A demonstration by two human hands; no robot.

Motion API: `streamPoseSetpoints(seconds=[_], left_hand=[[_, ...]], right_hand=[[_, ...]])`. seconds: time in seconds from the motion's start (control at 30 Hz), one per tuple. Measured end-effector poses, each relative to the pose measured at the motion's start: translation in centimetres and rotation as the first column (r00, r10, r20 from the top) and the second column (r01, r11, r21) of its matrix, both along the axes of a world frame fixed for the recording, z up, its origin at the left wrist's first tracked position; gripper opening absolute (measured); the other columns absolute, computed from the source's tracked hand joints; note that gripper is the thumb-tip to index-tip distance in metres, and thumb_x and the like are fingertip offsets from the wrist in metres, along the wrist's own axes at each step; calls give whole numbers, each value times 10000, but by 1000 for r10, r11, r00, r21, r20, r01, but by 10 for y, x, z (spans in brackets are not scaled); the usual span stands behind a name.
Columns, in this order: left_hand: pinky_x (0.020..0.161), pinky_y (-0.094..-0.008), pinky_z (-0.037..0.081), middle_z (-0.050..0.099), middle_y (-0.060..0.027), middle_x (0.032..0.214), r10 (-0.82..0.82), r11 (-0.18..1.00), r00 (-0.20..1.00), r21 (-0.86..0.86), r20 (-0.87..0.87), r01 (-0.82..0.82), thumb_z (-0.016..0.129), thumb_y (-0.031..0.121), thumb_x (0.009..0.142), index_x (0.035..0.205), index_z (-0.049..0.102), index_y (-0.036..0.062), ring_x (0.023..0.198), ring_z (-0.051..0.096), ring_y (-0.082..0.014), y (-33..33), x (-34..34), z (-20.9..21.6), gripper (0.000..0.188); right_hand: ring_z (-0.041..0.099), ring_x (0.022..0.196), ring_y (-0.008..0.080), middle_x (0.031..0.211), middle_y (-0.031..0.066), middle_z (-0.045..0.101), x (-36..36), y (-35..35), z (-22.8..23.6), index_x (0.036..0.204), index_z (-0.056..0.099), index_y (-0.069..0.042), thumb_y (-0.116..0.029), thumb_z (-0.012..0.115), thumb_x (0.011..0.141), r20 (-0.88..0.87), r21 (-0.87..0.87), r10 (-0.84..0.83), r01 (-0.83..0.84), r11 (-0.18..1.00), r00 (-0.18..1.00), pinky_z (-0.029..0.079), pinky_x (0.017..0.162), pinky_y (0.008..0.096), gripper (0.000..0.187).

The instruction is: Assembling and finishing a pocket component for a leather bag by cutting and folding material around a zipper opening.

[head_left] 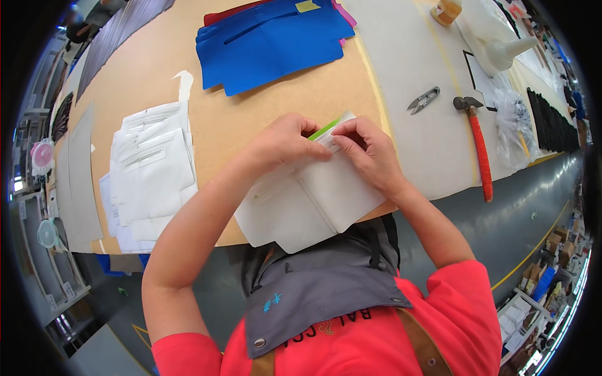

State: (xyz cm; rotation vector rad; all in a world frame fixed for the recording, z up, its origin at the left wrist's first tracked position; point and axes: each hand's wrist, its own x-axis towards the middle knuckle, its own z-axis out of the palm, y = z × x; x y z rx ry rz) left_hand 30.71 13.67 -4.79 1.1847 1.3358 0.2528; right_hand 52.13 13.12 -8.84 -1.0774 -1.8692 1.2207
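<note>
A white sheet-like panel (332, 194) with notched corners and a seam down its middle lies at the table's near edge. Its far edge is lifted and folded, showing a bright green strip (327, 128). My left hand (291, 141) grips this folded edge, thumb on top and fingers tucked beneath. From the other side, my right hand (370, 153) pinches the same edge between thumb and fingers. The two thumbs are close together. Whether anything small is between the fingertips is hidden.
Stacked white panels (150, 169) lie to the left, blue panels (276, 41) at the back. On the right are thread snips (424, 100), a red-handled hammer (480, 144), a white squeeze bottle (501, 53), an amber jar (446, 11), a clear plastic bag (514, 122) and black strips (552, 122).
</note>
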Motion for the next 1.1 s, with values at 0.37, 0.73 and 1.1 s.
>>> streamPoseSetpoints(seconds=[0.37, 0.73, 1.1], left_hand=[[767, -279, 518, 719, -48, 954, 115, 972, 963, -226, 245, -59, 846, 192, 796, 1077, 738, 31, 842, 664, -117, 3, -17, -2, 341], [737, -277, 505, 716, -44, 906, 118, 977, 970, -198, 212, -75, 859, 203, 776, 1019, 757, 27, 801, 651, -113, 2, -15, -1, 317], [729, -279, 508, 724, -59, 911, 117, 978, 975, -192, 190, -80, 848, 203, 770, 1012, 765, 12, 801, 655, -124, 1, -13, 2, 320]], right_hand=[[699, 866, 178, 977, 90, 695, 0, -13, 2, 1048, 680, -10, -57, 749, 919, -47, -80, -98, 94, 992, 994, 575, 769, 309, 154], [711, 831, 211, 982, 89, 727, -1, -15, 2, 1037, 734, -38, -84, 772, 893, 49, 93, -112, 107, 990, 992, 565, 716, 320, 156], [711, 795, 215, 945, 98, 725, -2, -17, 0, 999, 724, -22, -71, 752, 900, 70, 142, -137, 126, 982, 988, 567, 687, 324, 114]])
